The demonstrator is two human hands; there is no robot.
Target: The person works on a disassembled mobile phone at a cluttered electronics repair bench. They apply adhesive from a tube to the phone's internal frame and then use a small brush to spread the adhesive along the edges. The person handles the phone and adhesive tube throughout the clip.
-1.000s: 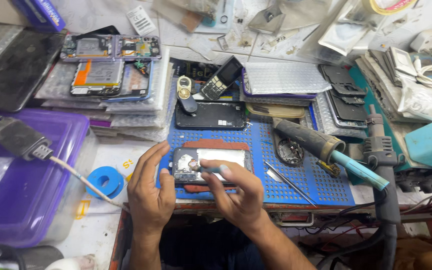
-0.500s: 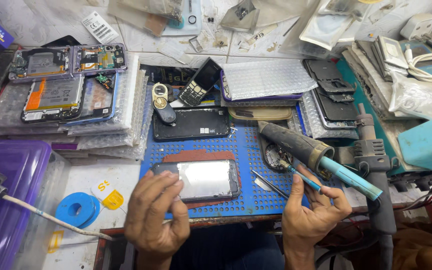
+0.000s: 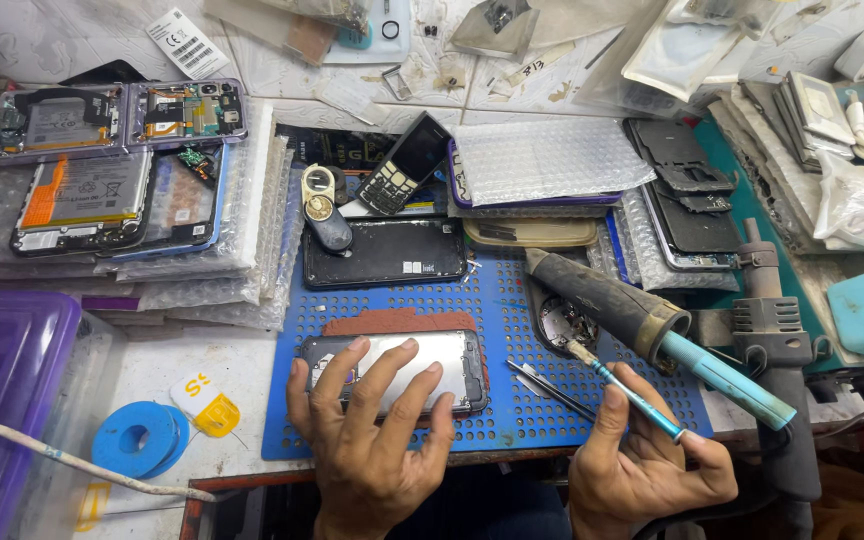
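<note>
Since a second ago the right hand (image 3: 652, 470) has left the phone and drawn back to the right, where it now grips a slim blue-handled screwdriver (image 3: 632, 392), fingers closed around its shaft with the tip pointing up and left toward a small round part (image 3: 564, 325) on the mat. The opened phone (image 3: 402, 368) lies flat, shiny side up, near the front edge of the blue perforated mat (image 3: 492, 300), on top of a reddish pad (image 3: 392, 322). The left hand (image 3: 372, 430) rests on the phone with fingers spread and pressing down on it, not wrapped around it. The two hands are well apart. Tweezers (image 3: 550, 390) lie on the mat between phone and screwdriver. Behind the phone sits a black phone back (image 3: 384, 252), with a keypad phone (image 3: 407, 165) tilted beyond it. A dark hot-air handle with a teal grip (image 3: 642, 320) lies across the mat's right side. To the left are a blue tape roll (image 3: 137, 438), a purple tray (image 3: 7, 400), and opened phones (image 3: 117, 160) stacked on bubble wrap.
</note>
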